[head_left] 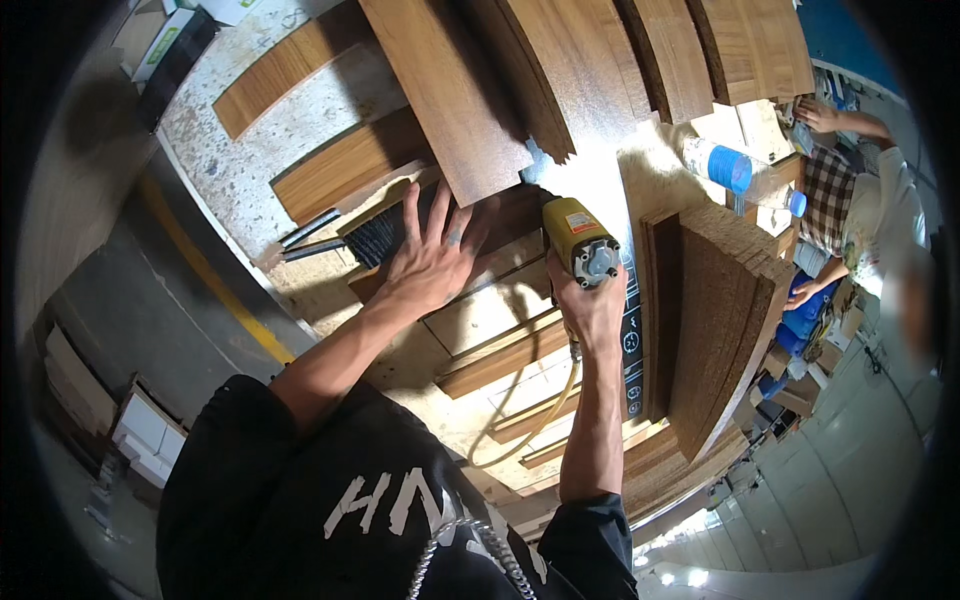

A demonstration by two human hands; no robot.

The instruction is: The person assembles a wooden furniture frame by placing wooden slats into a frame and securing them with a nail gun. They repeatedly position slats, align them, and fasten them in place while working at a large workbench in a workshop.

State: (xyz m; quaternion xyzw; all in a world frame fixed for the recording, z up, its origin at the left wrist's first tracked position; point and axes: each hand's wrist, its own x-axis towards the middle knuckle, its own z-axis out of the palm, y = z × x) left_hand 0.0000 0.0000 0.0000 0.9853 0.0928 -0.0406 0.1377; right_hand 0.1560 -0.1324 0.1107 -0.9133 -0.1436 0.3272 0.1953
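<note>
The right grip (pixel 592 308) wraps a yellow power tool (pixel 572 222). The left grip (pixel 437 258), spread open, apparently rests on a dark board (pixel 512 222).

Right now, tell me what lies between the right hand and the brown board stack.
In the head view, a dark strip with white markings lies between the right hand and the brown board stack.

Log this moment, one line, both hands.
left hand: spread over brown board | right hand: gripping yellow tool
</note>
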